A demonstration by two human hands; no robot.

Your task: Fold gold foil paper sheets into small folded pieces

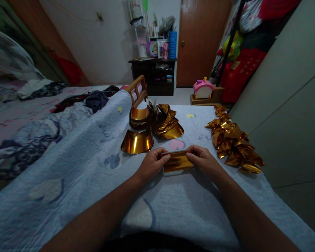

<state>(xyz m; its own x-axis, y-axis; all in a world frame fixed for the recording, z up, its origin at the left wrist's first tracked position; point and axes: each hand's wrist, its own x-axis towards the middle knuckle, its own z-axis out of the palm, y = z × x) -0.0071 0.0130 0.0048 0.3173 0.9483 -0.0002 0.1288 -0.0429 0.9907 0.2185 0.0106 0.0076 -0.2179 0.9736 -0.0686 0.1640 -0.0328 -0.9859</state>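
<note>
Gold strip point(177, 162) held over a blue blanket point(178, 206), left hand point(153, 161) with grip pinched on one end, right hand point(203, 159) pinching the other, curved gold sheets point(143, 121) piled just beyond, crumpled foil pieces point(229, 140) heaped to the right, wooden door point(203, 45) across the room

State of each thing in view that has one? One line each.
left hand: gripping strip's left end
right hand: gripping its right end
gold strip: held, roughly rectangular
curved gold sheets: loosely stacked, unfolded
creased gold pieces: heaped
blanket: spread
door: looks shut
</note>
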